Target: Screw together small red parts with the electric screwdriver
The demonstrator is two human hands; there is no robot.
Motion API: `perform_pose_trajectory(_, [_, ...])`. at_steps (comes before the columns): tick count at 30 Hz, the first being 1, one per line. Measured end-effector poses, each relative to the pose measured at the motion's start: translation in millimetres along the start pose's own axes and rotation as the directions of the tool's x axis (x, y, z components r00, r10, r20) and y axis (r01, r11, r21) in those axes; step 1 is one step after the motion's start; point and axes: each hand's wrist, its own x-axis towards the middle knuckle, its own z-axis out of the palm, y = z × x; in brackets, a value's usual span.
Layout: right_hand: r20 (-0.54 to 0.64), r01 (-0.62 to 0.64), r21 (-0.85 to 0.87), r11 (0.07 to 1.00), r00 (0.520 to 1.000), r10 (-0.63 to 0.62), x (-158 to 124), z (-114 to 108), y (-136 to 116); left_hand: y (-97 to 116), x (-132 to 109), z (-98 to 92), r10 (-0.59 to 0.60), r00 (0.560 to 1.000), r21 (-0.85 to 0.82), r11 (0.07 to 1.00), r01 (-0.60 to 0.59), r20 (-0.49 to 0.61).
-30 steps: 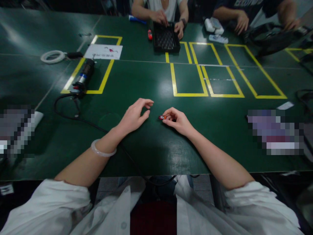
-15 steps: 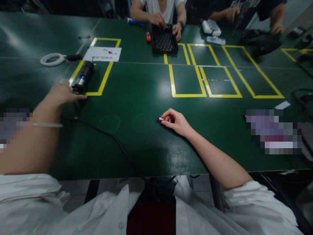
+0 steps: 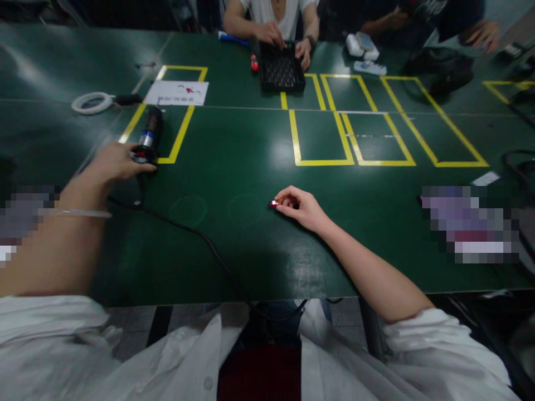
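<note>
My right hand (image 3: pixel 301 207) rests on the green table (image 3: pixel 251 167) and pinches a small red part (image 3: pixel 275 203) with a metal tip between thumb and fingers. My left hand (image 3: pixel 112 161) reaches far to the left and its fingertips close on the near end of a black cylindrical tool (image 3: pixel 149 135) with a blue band. The tool lies inside a yellow taped box. A black cable (image 3: pixel 196 236) runs from the tool across the table to the front edge.
A white sheet (image 3: pixel 178 92) and a white ring (image 3: pixel 87 102) lie at the far left. Across the table, another person's hands work at a black tray (image 3: pixel 281 71) beside a red part (image 3: pixel 253 63). Yellow taped boxes (image 3: pixel 321 136) mark the middle; a dark bag (image 3: pixel 438 69) sits far right.
My left hand left the spot next to my right hand, swung left and took hold of the black tool's near end. The tool has shifted slightly. My right hand has stayed put.
</note>
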Motion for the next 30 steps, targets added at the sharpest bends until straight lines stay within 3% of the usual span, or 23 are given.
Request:
perform_pose_trajectory(3, [-0.007, 0.010, -0.010, 1.000, 1.000, -0.010, 0.7, 0.4, 0.7, 34.8, -15.8, -1.0, -0.081, 0.994, 0.112, 0.991, 0.072, 0.073])
perform_pose_trajectory(8, [-0.036, 0.008, -0.023, 1.000, 0.999, -0.008, 1.5, 1.3, -0.5, 104.4, -52.5, -1.9, -0.032, 0.997, 0.131, 0.991, 0.022, 0.070])
perform_pose_trajectory(13, [-0.055, 0.016, 0.014, 1.000, 0.998, -0.015, 1.7, 1.4, -0.9, 163.5, -82.0, 7.1, 0.096, 0.994, 0.087, 0.991, -0.100, 0.051])
perform_pose_trajectory(20, [-0.092, 0.080, -0.075, 0.994, 0.992, -0.087, 1.2, 0.6, -2.4, 242.2, -122.6, 11.8, 0.270, 0.962, 0.040, 0.962, -0.271, 0.040])
perform_pose_trajectory(25, [-0.095, 0.148, -0.194, 0.970, 0.981, -0.169, 0.2, -0.3, -0.9, 278.1, -140.2, 12.9, 0.349, 0.935, -0.022, 0.937, -0.348, 0.067])
perform_pose_trajectory(30, [-0.057, 0.183, -0.297, 0.937, 0.976, -0.209, -0.8, -0.3, -1.5, 290.4, -150.6, 18.8, 0.416, 0.907, -0.044, 0.909, -0.414, 0.064])
